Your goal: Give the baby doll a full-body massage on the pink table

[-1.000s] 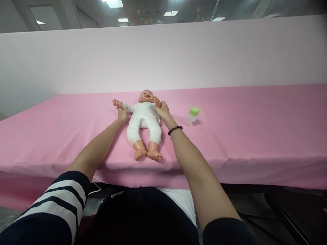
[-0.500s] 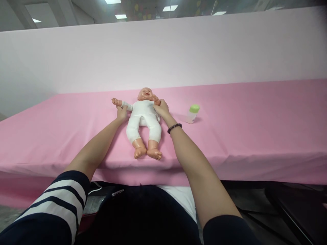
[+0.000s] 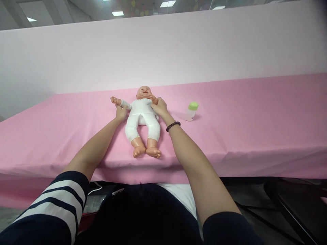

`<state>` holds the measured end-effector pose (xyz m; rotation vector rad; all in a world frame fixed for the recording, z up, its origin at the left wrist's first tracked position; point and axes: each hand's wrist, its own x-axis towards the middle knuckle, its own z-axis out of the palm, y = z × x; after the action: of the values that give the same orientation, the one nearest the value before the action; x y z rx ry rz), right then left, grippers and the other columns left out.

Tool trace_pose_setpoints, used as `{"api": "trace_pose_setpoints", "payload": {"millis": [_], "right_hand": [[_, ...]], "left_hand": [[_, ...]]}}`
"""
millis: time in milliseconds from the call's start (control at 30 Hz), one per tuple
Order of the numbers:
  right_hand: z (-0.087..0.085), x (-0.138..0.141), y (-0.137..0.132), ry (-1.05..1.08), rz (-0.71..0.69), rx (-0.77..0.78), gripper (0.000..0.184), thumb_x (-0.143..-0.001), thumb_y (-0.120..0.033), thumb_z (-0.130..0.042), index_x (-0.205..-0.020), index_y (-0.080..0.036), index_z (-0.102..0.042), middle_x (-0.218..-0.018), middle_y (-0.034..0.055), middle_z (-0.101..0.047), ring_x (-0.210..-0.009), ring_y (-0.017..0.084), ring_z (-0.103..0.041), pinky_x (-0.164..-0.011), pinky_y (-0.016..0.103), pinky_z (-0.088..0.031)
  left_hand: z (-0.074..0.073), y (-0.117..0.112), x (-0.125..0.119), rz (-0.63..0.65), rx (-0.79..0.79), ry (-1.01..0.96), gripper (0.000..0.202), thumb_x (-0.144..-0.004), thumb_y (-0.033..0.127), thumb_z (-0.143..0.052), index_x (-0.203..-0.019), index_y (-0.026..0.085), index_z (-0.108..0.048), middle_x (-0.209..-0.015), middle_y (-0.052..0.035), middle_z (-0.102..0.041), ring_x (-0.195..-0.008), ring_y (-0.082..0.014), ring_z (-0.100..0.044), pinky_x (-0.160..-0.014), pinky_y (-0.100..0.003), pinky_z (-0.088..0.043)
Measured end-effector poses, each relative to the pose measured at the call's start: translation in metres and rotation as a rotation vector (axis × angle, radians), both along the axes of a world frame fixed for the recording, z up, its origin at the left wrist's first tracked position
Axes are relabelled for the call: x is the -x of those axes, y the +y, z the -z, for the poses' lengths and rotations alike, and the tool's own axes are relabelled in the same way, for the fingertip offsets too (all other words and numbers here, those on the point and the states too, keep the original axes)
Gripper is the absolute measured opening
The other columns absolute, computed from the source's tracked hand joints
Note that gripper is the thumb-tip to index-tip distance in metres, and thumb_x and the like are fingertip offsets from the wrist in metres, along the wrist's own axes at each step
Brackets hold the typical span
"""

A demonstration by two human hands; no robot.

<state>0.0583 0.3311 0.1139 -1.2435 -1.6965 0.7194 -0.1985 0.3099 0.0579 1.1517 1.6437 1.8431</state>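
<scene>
Between left hand [image 3: 121,113] and right hand [image 3: 160,107], have a doll [image 3: 141,107] lying face-up on the pink desk [image 3: 255,119]. Clasping one arm of it in the left, gripping the other in the right. Near the right hand, on its outer side, see a green-topped bottle [image 3: 191,112].

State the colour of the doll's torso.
The doll's torso is white, best seen in the head view.
</scene>
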Motion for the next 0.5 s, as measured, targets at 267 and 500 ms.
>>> {"api": "trace_pose_setpoints", "payload": {"millis": [267,500], "right_hand": [[0.0,0.002,0.0,-0.054,-0.025,-0.045,0.021,-0.069,-0.015,-0.059,-0.076,-0.023,-0.041,-0.087,0.0043,-0.054,-0.098,0.026,-0.053,-0.096,0.043,-0.043],[0.002,0.003,0.003,-0.079,-0.028,-0.06,0.023,-0.068,-0.017,-0.06,-0.076,-0.024,-0.04,-0.084,0.004,-0.054,-0.098,0.027,-0.052,-0.097,0.044,-0.043]], "left_hand": [[-0.01,-0.012,-0.014,0.007,0.037,0.073,0.066,-0.072,0.012,-0.066,-0.13,0.018,-0.036,-0.108,-0.0091,-0.061,-0.106,-0.0285,-0.065,-0.097,-0.04,-0.053],[-0.013,-0.015,-0.018,0.037,0.034,0.085,0.069,-0.071,0.009,-0.069,-0.131,0.019,-0.035,-0.107,-0.0076,-0.06,-0.112,-0.029,-0.063,-0.1,-0.042,-0.051]]}}
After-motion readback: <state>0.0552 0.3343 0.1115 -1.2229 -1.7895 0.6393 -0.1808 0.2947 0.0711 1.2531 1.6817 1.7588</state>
